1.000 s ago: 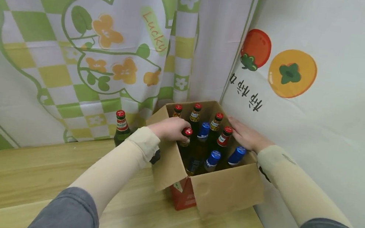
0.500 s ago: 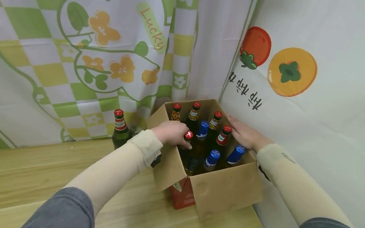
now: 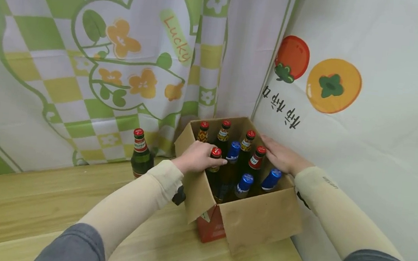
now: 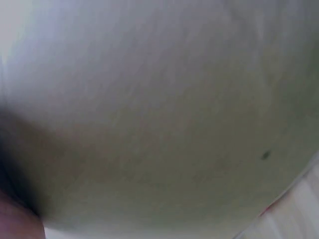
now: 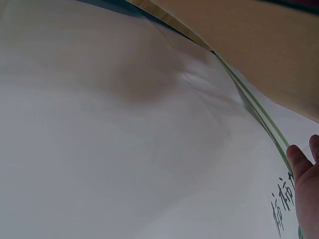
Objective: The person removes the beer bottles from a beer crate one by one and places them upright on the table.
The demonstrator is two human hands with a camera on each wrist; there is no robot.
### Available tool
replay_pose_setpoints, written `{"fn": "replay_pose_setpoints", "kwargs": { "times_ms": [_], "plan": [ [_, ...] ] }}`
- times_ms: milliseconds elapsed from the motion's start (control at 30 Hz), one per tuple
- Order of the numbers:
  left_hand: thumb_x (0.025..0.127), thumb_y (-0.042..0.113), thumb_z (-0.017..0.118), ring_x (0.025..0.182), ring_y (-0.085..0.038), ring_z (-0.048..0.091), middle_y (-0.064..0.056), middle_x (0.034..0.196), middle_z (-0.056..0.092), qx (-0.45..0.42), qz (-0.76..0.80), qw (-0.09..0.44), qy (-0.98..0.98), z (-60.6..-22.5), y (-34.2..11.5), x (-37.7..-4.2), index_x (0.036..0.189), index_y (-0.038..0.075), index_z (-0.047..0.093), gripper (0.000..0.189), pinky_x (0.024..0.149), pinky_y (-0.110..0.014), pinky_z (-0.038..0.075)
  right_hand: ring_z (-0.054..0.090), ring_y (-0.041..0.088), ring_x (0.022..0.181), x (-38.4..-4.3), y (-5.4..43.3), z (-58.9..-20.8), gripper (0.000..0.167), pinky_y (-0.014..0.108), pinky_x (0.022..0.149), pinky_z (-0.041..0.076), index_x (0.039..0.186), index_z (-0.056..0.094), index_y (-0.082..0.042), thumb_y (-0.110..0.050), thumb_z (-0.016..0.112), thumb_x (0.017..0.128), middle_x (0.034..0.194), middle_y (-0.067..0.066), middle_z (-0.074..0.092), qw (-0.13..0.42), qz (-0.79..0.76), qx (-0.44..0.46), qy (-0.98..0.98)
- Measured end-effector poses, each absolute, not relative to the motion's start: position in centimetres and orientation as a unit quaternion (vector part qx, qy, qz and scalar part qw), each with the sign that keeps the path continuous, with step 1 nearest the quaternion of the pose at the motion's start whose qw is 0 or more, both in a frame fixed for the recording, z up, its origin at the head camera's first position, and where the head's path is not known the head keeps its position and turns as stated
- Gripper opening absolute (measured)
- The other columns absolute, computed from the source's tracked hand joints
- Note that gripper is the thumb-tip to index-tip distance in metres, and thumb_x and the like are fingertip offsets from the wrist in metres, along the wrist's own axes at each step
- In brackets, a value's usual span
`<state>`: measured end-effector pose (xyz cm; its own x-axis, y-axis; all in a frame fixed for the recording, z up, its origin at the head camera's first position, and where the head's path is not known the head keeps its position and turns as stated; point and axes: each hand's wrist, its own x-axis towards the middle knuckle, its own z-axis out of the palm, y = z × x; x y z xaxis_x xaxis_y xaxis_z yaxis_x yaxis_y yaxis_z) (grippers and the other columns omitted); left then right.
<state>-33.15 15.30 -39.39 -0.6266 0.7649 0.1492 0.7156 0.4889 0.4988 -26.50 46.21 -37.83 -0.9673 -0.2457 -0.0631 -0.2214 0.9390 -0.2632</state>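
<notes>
Touching a red-capped bottle [image 3: 213,170], the left grip [image 3: 199,156] lies slack.

Tabletop [image 3: 52,205]: pale yellow-brown, wood-grained; rounded at its far left corner;
Box [image 3: 258,218]: cardboard, brown flaps over red lower walls; upright on the tabletop toward its right side; top open, two flaps folded outward;
Green bottle [image 3: 142,160]: upright on the tabletop near its back edge; left of the box, apart from it; capped in red.
</notes>
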Motion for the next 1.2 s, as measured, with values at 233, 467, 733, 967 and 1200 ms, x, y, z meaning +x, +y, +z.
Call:
{"fn": "replay_pose_setpoints", "kwargs": {
  "times_ms": [233,467,733,967,1200],
  "plan": [
    [0.099,0.036,0.071,0.06,-0.014,0.048,0.002,0.065,0.054,0.36,0.438,0.057,0.822,-40.0,15.2,-32.1,0.077,0.012,0.061,0.035,0.064,-0.029,0.042,0.016,0.048,0.152,-26.4,46.1,-38.1,0.058,0.056,0.122,0.014,0.159,0.018,0.011,-0.02,0.032,0.111,0.165,0.031,0.017,0.039,-0.129,-0.122,0.983],
    [0.1,0.023,0.071,0.067,-0.012,0.047,0.004,0.073,0.053,0.341,0.533,0.038,0.774,-39.9,15.7,-30.7,0.086,0.006,0.065,0.023,0.068,-0.028,0.041,0.015,0.048,0.152,-26.2,46.1,-38.9,0.058,0.057,0.122,0.015,0.159,0.016,0.012,-0.018,0.031,0.111,0.165,0.03,0.016,0.049,-0.127,-0.119,0.984],
    [0.1,0.014,0.07,0.063,-0.01,0.05,-0.003,0.072,0.063,0.341,0.632,-0.033,0.695,-36.0,16.8,-27.6,0.087,0.0,0.068,0.019,0.065,-0.027,0.044,0.015,0.048,0.152,-26.3,46.3,-37.9,0.058,0.057,0.122,0.014,0.159,0.017,0.011,-0.019,0.032,0.111,0.165,0.031,0.016,0.041,-0.129,-0.12,0.983],
    [0.1,0.009,0.067,0.056,-0.009,0.051,-0.012,0.068,0.063,0.285,0.693,-0.09,0.656,-33.3,17.4,-26.3,0.086,-0.001,0.06,0.019,0.058,-0.025,0.044,0.015,0.048,0.152,-26.2,46.3,-37.7,0.058,0.057,0.122,0.014,0.158,0.017,0.013,-0.017,0.034,0.11,0.165,0.032,0.016,0.04,-0.13,-0.127,0.982],
    [0.1,0.005,0.066,0.062,-0.03,0.062,-0.024,0.07,0.063,0.266,0.717,-0.12,0.633,-31.2,17.2,-26.6,0.082,0.0,0.059,0.02,0.057,-0.023,0.046,0.016,0.048,0.152,-26.3,46.1,-37.7,0.058,0.057,0.121,0.016,0.158,0.017,0.013,-0.016,0.033,0.11,0.164,0.032,0.017,0.041,-0.124,-0.132,0.983]
  ]
}}
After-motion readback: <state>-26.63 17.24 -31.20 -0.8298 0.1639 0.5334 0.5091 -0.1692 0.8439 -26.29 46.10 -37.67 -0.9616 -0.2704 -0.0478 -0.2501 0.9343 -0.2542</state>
